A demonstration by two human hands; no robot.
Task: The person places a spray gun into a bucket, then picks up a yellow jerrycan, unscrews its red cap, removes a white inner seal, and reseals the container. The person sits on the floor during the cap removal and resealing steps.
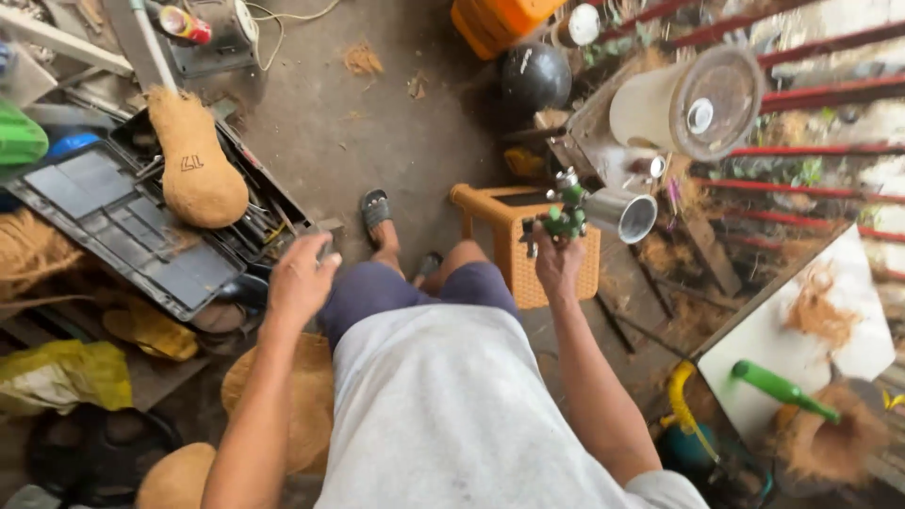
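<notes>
My right hand (558, 267) is raised in front of me and grips a green spray gun (566, 219) with a shiny metal cup (624, 213) on its side. My left hand (300, 275) reaches down to the left, fingers curled around a small dark object (325, 247) that I cannot make out, just beside an open black toolbox (113, 212). A gourd-shaped form wrapped in brown fibre (193, 160) lies across the toolbox. I am seated, knees and sandalled feet (377, 209) in front of me.
An orange woven stool (528, 247) stands under my right hand. A pale plastic bucket (688, 104) lies on its side at the back right. A white board (801, 349) with fibre clumps and a green-handled tool (782, 389) is at right. Yellow bags (66, 372) lie left.
</notes>
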